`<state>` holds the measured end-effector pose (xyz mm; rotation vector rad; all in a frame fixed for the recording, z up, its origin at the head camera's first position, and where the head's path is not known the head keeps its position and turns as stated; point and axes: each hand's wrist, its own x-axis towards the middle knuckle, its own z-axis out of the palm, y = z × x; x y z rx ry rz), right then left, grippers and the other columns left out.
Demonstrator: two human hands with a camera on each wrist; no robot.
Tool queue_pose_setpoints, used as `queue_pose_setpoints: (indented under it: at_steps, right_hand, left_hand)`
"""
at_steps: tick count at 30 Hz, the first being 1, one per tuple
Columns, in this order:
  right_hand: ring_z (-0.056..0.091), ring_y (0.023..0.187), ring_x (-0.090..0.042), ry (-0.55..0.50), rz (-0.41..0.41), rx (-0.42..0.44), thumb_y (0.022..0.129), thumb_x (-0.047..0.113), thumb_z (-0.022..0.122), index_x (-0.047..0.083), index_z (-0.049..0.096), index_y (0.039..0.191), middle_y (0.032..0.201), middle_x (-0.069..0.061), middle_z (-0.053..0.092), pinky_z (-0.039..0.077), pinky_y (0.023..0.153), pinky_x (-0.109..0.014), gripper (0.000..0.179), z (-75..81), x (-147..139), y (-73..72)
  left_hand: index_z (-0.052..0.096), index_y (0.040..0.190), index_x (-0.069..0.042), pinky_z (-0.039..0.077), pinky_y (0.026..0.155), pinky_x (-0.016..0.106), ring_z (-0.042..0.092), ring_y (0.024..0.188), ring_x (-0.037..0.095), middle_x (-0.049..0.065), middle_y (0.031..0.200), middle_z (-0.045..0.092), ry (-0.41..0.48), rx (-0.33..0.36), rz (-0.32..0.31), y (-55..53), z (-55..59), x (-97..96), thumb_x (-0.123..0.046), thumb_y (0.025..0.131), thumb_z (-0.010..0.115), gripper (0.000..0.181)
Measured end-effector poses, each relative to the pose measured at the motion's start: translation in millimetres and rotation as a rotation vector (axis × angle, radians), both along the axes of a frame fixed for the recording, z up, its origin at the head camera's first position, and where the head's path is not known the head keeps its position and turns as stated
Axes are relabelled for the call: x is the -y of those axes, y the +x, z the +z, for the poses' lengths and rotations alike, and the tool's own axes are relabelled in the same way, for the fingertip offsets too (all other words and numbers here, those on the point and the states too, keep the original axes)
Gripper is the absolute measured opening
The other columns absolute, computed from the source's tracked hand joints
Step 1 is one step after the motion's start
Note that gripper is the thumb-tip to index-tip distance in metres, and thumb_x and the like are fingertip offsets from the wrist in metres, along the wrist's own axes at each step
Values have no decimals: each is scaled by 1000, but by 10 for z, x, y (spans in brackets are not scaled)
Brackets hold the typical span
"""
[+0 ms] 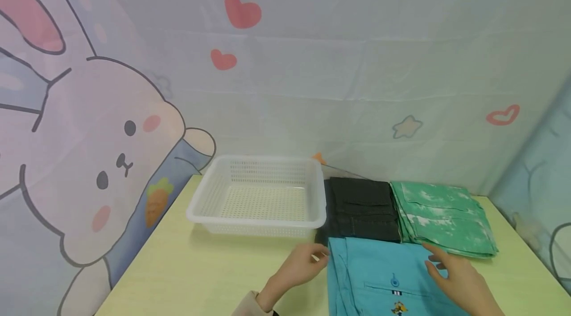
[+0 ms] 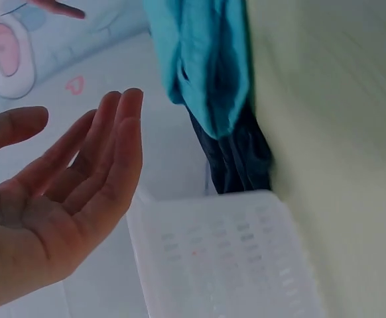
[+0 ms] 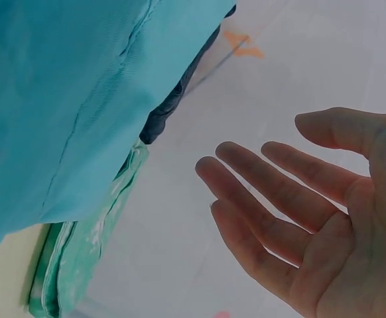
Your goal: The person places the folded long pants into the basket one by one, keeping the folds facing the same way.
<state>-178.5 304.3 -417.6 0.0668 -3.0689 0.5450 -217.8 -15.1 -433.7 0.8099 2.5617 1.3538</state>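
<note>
Turquoise cotton trousers, folded flat, flanked by two open hands

The folded turquoise cotton trousers (image 1: 383,276) lie at the near edge of the pale yellow desk (image 1: 200,276), just in front of the folded black trousers (image 1: 361,209) and the green-and-white mottled trousers (image 1: 446,217). The left hand (image 1: 303,264) is held at their left edge, the right hand (image 1: 459,279) over their right side, fingers (image 3: 266,192) loosely spread and nothing gripped. The cloth is judged soft, light and floppy; it is best taken by both folded edges.

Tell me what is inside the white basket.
Nothing shows inside the white basket: its perforated floor and far wall look bare in the head view. The near wall hides only a thin strip of floor. The folded clothes lie on the table beside it.
</note>
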Motion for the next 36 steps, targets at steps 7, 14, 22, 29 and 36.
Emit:
queue_pose_setpoints:
  at_steps: [7,14,22,29,36]
  right_hand:
    - [60,66,-14,-2,-4,33,85,17,56,0,47,126,91,-11,67,46,54,-33,46,-9,-19,-8]
    - [60,68,-15,-9,1,53,85,16,56,0,47,126,88,-8,67,46,54,-31,45,-10,-53,-10]
    - [60,71,-15,2,23,42,84,15,57,1,50,124,85,-2,66,45,55,-29,42,-43,-147,5]
    - [60,71,-14,-5,52,72,83,14,57,0,51,122,84,-1,65,45,56,-27,41,-61,-241,9]
    - [60,68,-14,7,89,116,83,15,58,-1,52,120,81,-1,66,44,54,-25,40,-118,-346,-15]
  left_hand:
    - [60,104,5,52,59,32,64,79,37,22,96,65,210,280,-47,48,49,11,-11,90,49,24]
    - [59,105,4,53,65,38,64,84,38,23,99,64,262,406,-26,67,63,21,-15,91,48,27]
    - [57,108,4,52,71,42,63,88,37,21,102,63,254,532,30,63,27,1,-20,90,50,31]
    - [54,112,7,52,74,42,61,93,38,17,105,61,284,607,44,68,5,-8,-20,89,49,35]
    - [49,118,5,51,77,42,61,95,36,15,108,59,353,716,72,71,11,3,-22,89,50,39]
